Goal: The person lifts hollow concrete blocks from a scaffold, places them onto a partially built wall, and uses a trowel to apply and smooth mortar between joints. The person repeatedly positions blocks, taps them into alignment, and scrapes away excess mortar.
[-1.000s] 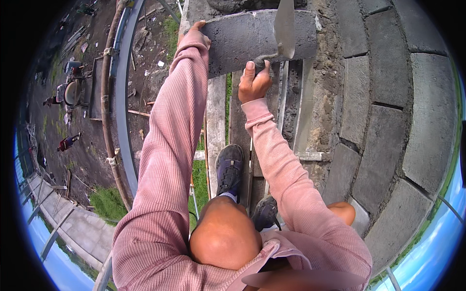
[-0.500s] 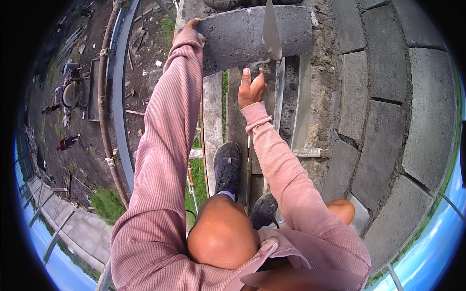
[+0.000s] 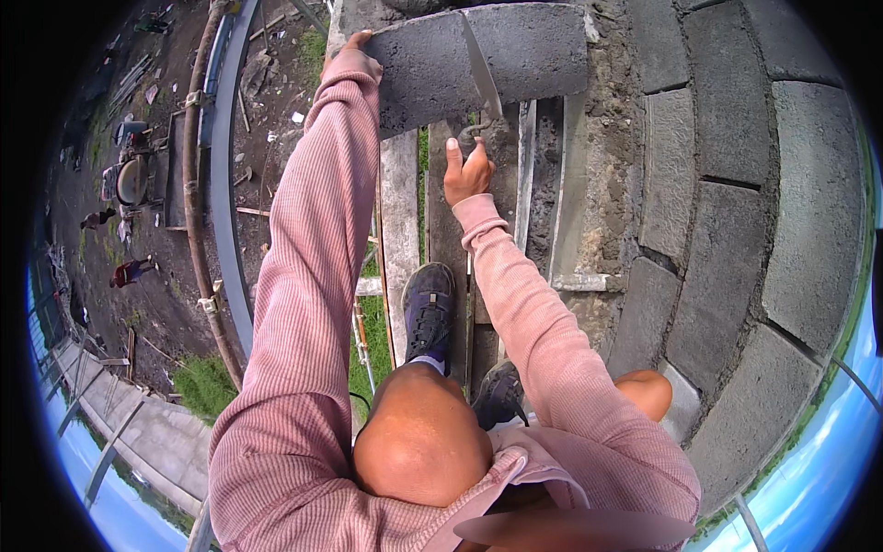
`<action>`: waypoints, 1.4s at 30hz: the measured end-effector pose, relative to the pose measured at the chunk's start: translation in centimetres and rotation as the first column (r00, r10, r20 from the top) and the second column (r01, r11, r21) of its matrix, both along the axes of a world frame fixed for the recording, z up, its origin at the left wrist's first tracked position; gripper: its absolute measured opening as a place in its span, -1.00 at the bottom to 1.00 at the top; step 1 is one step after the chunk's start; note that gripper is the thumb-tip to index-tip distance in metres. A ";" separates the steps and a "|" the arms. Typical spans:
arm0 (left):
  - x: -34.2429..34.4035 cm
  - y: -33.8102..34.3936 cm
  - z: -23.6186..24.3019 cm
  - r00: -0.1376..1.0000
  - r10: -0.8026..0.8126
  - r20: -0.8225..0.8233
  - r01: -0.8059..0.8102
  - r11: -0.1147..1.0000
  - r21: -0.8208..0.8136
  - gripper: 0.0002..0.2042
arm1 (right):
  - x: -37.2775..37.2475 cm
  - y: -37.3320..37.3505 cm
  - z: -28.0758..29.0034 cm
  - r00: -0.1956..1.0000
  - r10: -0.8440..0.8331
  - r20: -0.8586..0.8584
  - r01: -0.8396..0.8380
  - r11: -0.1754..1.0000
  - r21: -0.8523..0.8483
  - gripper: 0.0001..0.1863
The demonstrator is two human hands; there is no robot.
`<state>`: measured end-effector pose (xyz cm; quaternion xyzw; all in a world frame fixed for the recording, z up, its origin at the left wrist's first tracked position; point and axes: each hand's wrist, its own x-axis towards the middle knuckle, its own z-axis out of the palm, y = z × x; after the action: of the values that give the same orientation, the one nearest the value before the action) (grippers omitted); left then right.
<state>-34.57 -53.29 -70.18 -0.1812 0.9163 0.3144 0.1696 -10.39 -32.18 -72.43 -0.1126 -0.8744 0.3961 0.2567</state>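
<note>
A grey concrete block [image 3: 543, 55] lies crosswise at the top of the head view. My left hand [image 3: 353, 61] grips its left end, with part of the fingers hidden behind the edge. In my right hand [image 3: 470, 173] is a pointed trowel [image 3: 482, 75], closed around its handle with the thumb raised. The thin blade stands nearly edge-on in front of the block's face, its tip leaning left toward the block's upper edge. From this angle I cannot tell whether blade and block touch.
A block wall [image 3: 727, 267] with mortar joints rises on the right. Rough mortar [image 3: 607, 156] runs along its near side. My shoes stand on narrow planks [image 3: 402, 202] with grass showing through the gaps. A metal rail [image 3: 226, 175] and bamboo pole [image 3: 192, 175] border the drop at left.
The trowel blade has swung left and turned, its tip now leaning left. My right hand has shifted slightly left. The block appears a little farther left, with my left hand still on it.
</note>
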 end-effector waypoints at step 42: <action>1.4 1.1 2.8 0.995 0.072 0.066 -0.070 0.997 -0.027 -0.25 | -4.5 0.0 5.4 0.982 0.168 -0.092 -0.191 0.880 -0.435 -0.58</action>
<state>-33.21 -52.21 -67.43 -0.2260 0.9069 0.3028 0.1865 -14.93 -32.20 -67.00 -0.0763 -0.7612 0.6091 0.2091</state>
